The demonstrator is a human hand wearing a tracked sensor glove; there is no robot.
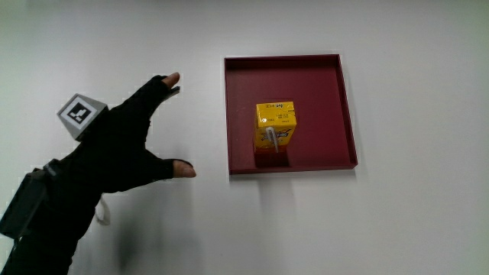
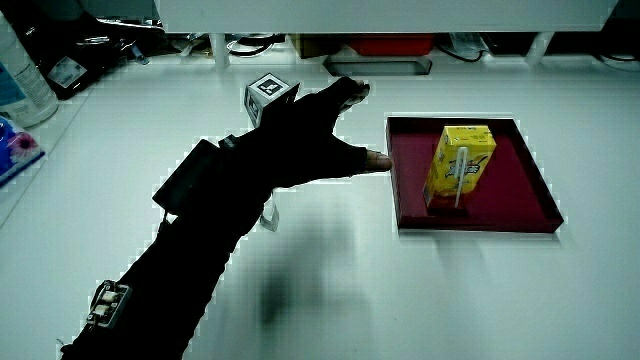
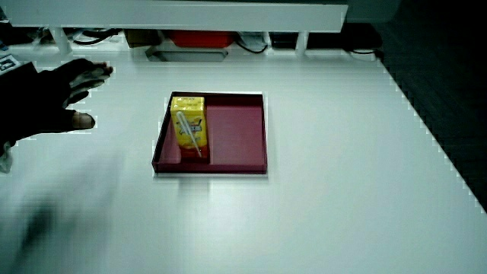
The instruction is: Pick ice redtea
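- Black-sleeved forearm (image 2: pixel 190 260) reaches in from the person's edge of the white table (image 1: pixel 397 229), with a small dark box strapped at the wrist.
- At its end the hand (image 1: pixel 126 149) hovers over bare table beside the tray (image 1: pixel 348 114), with a clear gap between them in the main view.
- Its fingers (image 1: pixel 166 82) are spread wide, thumb held apart from the rest, bare tips showing out of the glove; they hold nothing.
- On the back of the hand sits a small white cube (image 1: pixel 81 114) with a black pattern, also seen in a side view (image 2: pixel 270 95).
- Dark red and square with a low rim, the tray lies flat on the table, as both side views show (image 2: pixel 540 215) (image 3: pixel 243 144).
- Inside the tray stands a yellow drink carton (image 1: pixel 275 124), upright, with a white straw fixed to the face turned toward the person (image 2: pixel 460 165).
- That carton is in the half of the tray nearer the person, close to the rim there, and in a side view (image 3: pixel 189 125) it stands by the rim nearest the hand.
- Nothing touches the carton.
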